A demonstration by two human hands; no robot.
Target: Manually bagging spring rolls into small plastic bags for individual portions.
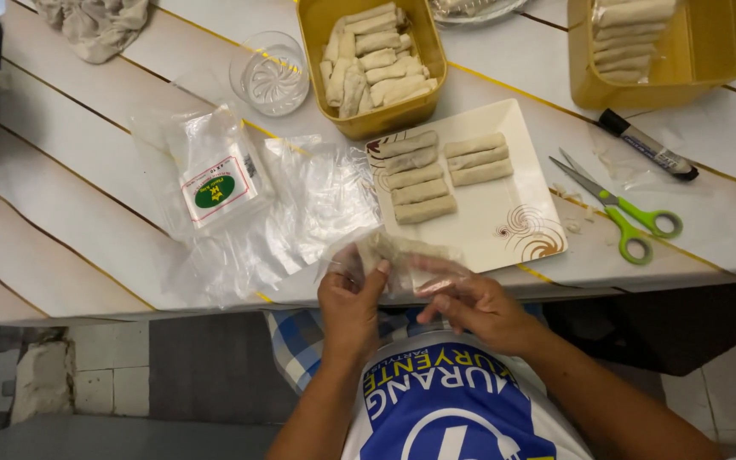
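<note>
Both forearms rise from the lower edge and converge at mid-frame, wrists slightly bent. The left hand (349,300) is held upright, thumb raised and fingers curled inward in a pinch. The right hand (474,304) lies lower and flatter, back toward the camera, its fingers (433,285) extended leftward toward the left hand.

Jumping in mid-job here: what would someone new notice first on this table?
First, both hands at the near table edge: the left hand and right hand hold a clear bag with a pale roll in it. Just beyond lies a white plate with seven rolls in two columns, and behind it a yellow tub heaped with more. Green-handled scissors lie right of the plate.
</note>
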